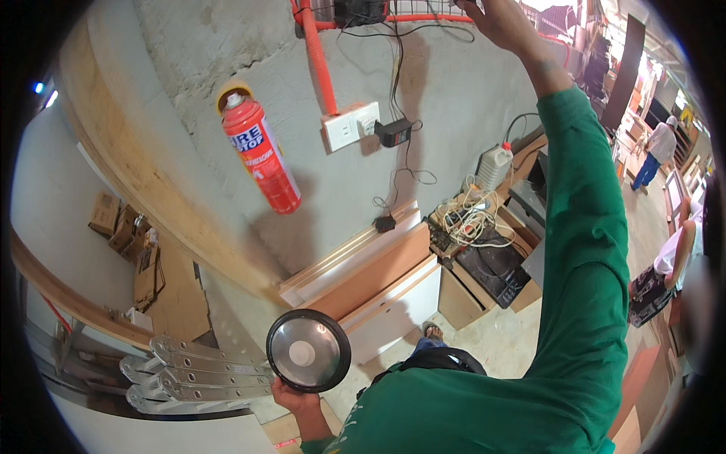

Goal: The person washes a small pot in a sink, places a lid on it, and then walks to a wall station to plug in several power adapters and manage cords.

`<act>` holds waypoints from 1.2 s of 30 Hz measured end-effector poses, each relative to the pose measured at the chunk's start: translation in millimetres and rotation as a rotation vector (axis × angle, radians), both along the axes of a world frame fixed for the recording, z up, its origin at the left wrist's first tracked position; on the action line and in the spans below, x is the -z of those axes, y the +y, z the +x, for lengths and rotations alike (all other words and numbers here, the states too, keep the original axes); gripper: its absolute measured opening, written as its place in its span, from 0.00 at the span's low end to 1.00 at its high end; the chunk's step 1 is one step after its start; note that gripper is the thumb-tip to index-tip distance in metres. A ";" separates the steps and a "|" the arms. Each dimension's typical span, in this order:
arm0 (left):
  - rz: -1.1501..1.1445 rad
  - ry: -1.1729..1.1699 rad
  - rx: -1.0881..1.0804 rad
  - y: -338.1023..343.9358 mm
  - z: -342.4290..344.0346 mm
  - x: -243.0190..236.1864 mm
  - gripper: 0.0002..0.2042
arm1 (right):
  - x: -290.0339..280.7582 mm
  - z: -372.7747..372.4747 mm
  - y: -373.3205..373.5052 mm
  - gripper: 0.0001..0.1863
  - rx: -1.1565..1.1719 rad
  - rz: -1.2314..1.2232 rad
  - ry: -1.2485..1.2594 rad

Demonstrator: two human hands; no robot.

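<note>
Low in front of me, my left hand (299, 399) grips a round thing (321, 349) from below. It has a thick black rim, a silvery face and a pale centre disc, like a large lamp head. My right hand (505, 26) is raised high, at the right end of a wire rack (439, 9) on the wall. Its fingertips run into the upper edge of the picture, so what they touch or hold is hidden. A black box-shaped device (361, 11) with cables sits in the rack.
On the wall are a red spray can (261, 155), a white outlet (349, 127) and a black adapter (395, 133). Boards (386, 280) lean below. Tangled cable (473, 219) and a jug (495, 166) stand right; a folded ladder (200, 378) lies left. People (656, 155) are far right.
</note>
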State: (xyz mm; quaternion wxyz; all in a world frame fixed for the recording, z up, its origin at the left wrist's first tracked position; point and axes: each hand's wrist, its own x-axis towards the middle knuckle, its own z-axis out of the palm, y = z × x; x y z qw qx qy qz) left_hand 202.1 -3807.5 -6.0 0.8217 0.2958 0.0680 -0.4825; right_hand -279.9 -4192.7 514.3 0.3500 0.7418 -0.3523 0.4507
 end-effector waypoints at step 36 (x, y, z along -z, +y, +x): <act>0.059 -0.047 -0.346 -99.5 -202.8 -30.3 0.24 | 12.8 -52.9 -265.3 0.13 -0.846 0.787 -0.362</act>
